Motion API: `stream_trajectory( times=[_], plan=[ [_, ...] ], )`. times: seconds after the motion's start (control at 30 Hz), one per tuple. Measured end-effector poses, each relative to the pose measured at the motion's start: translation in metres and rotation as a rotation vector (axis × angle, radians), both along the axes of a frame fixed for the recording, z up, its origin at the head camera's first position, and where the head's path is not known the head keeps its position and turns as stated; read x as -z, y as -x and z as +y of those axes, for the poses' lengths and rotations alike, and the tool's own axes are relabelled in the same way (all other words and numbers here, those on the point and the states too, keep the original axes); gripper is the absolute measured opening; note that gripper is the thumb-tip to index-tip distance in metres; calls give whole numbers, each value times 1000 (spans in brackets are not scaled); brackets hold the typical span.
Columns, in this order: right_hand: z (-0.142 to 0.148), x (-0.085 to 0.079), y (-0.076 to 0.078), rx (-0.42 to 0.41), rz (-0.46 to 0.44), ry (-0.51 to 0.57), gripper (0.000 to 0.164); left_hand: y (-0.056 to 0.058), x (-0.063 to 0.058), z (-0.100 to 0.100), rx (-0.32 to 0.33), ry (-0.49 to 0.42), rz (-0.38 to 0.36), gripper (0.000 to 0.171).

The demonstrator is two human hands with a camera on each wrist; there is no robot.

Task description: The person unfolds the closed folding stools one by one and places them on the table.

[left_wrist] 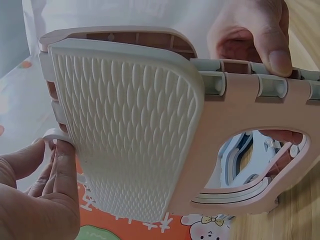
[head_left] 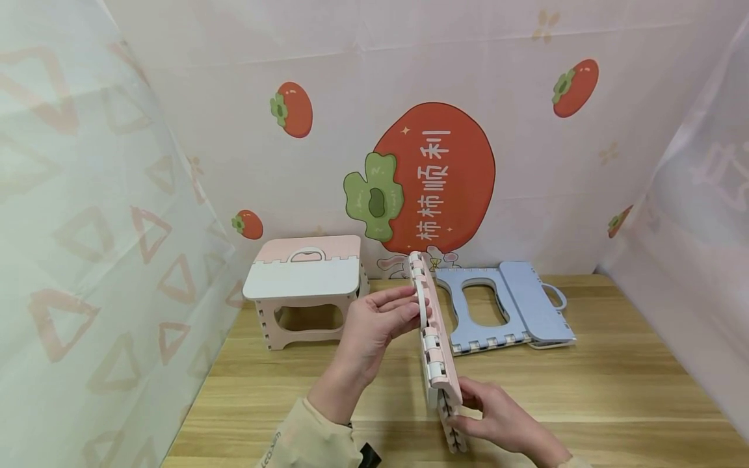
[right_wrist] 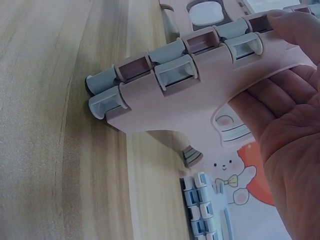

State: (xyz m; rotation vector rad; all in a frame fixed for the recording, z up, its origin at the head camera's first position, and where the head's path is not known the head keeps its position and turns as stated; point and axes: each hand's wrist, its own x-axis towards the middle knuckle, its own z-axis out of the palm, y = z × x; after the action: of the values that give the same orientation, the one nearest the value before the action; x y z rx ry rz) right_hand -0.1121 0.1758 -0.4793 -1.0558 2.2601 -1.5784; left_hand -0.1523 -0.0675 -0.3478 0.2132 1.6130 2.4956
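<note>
A pink-and-white folding stool is held on edge in a folded state, its narrow hinged side facing the head camera. At its upper end my left hand pinches the white carry handle between thumb and fingers. Lower down, my right hand grips the leg panel. In the right wrist view the thumb lies on the hinged edge, with the fingers through the panel's opening. The left wrist view shows the textured white seat half and, beside it, the pink leg panel.
Back left on the wooden table, a second pink-and-white folding stool stands unfolded. A blue folding stool lies folded flat at the back right, its handle pointing right. Patterned cloth walls close off the back and both sides.
</note>
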Motion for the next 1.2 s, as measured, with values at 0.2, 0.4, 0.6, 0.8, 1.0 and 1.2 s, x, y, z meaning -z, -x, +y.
stream_trajectory(
  times=[0.2, 0.4, 0.6, 0.8, 1.0, 1.2],
  plan=[
    [0, 2, 0, 21, -20, -2, 38, -4, 1, 1, -27, 70, 46, 39],
    [1, 3, -1, 36, -46, 2, 43, -10, 5, 3, -54, 112, 103, 37],
    [3, 2, -4, 64, -99, -15, 49, -16, 14, 3, -80, 122, 168, 32],
    [5, 1, -4, 86, -118, -45, 48, -20, 29, 1, -56, 215, 156, 31],
    [7, 5, -3, 83, -70, -21, 47, -28, 44, 2, -30, 392, 185, 32],
    [10, 7, -2, 66, -54, 20, 46, -31, 57, 3, -17, 638, 267, 26]
  ],
)
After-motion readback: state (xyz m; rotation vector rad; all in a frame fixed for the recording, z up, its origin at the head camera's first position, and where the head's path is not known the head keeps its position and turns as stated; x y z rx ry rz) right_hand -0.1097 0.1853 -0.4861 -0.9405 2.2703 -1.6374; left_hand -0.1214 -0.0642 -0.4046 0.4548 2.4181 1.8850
